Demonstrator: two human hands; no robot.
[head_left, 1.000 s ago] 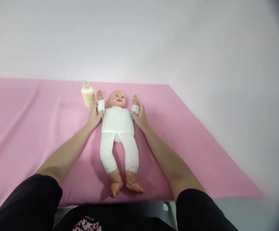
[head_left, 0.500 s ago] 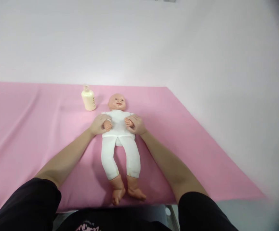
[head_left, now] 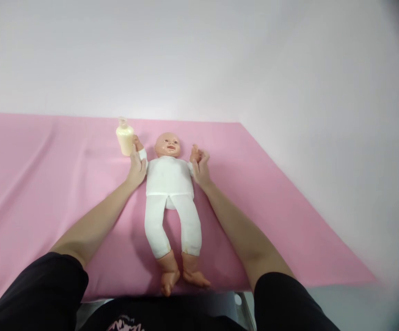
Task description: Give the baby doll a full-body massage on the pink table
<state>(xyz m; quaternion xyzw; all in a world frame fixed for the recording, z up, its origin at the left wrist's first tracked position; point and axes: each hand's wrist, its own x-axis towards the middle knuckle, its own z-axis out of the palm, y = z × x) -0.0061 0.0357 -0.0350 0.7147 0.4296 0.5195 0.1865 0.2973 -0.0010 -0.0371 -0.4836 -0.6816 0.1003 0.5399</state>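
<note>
Head cam: left hand (head_left: 136, 166) and right hand (head_left: 201, 168) each grip one of the doll (head_left: 170, 184)'s arms. The doll's hand looks like it's touching the lotion bottle (head_left: 125, 139), hard to tell.

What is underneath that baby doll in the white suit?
The plastic baby doll in white clothes lies on its back on a smooth pink cloth, which spreads out on all sides. What the cloth covers is hidden, apart from a grey edge at the near side.

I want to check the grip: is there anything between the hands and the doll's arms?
Nothing visible: the left hand and the right hand each hold an arm of the doll directly. The bottle stands just beyond the left hand.
</note>
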